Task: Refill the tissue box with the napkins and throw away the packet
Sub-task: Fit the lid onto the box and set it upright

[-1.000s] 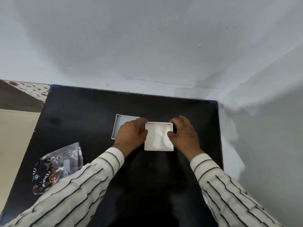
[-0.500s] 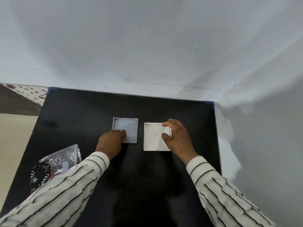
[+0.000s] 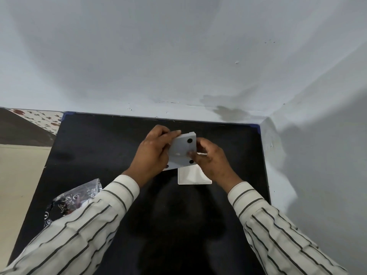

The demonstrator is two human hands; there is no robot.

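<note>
Both my hands hold a flat grey square box part [image 3: 181, 150] tilted above the table, its underside with small black round feet facing me. My left hand [image 3: 153, 155] grips its left edge and my right hand [image 3: 213, 162] pinches its right lower edge. Under it on the black table [image 3: 95, 147] lies the white square box part [image 3: 191, 177], partly hidden by the grey part and my right hand. The shiny printed packet [image 3: 76, 197] lies crumpled at the table's left, partly behind my left sleeve.
The table stands in a corner, with a pale wall [image 3: 178, 56] close behind it and another close along its right side. Its left edge drops to a beige floor [image 3: 17, 171].
The grey part lay flat on the table left of the white part; now it is lifted, turned underside up, and held by both hands over the white part. My right hand left the white part.
</note>
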